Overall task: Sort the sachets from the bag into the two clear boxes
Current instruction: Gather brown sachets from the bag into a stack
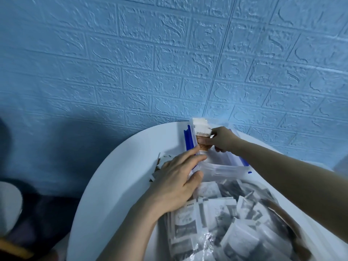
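two hands (177, 178) (223, 139) show. one clear box (224, 167) at twelve o'clock, one bag (235, 223) at six. sachets inside: too many to count.

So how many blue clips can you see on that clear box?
3: one blue clip on the clear box left side by the left hand, one on its right, one at the corner. Others may be hidden.

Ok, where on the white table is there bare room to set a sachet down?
Bare patch: the round white table, left of the left hand, out to the rim. Crowded: the clear plastic bag of sachets in front, the clear box with blue clips behind, under the right hand.
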Demonstrator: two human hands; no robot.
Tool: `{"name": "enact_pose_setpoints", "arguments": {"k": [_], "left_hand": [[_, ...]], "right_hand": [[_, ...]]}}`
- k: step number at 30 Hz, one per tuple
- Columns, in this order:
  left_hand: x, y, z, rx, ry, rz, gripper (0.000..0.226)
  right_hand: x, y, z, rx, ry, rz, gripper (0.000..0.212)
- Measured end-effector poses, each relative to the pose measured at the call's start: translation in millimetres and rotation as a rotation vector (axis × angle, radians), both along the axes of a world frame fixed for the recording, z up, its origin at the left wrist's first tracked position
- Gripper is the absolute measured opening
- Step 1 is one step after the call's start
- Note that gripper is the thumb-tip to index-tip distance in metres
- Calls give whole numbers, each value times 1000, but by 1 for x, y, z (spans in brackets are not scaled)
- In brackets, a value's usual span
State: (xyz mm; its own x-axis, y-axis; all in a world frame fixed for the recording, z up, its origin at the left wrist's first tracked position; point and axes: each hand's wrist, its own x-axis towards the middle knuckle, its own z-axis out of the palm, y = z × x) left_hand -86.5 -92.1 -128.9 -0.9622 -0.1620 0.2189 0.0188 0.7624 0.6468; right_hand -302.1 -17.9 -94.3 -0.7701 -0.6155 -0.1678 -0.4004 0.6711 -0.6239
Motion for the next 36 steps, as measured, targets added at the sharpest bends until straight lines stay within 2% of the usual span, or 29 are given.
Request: {"name": "enact_pose_setpoints", "arguments": {"k": [5,10,16,30,36], "left_hand": [[0,0,1,14,-6,-10,42],[0,0,1,15,-7,-10,43],[0,-1,1,22,-8,-13,43],[-2,-1,-1,42,-3,-10,45],[-4,-4,-5,52,18,-13,47]], "right_hand": [[-2,0,-1,52,28,-22,28],[3,-2,-7,79,-6,73,24],[2,3,-2,-28,-117,88,19],[2,8,5,-47,-80,22,16],[14,16,20,4,6,8,63]]}}
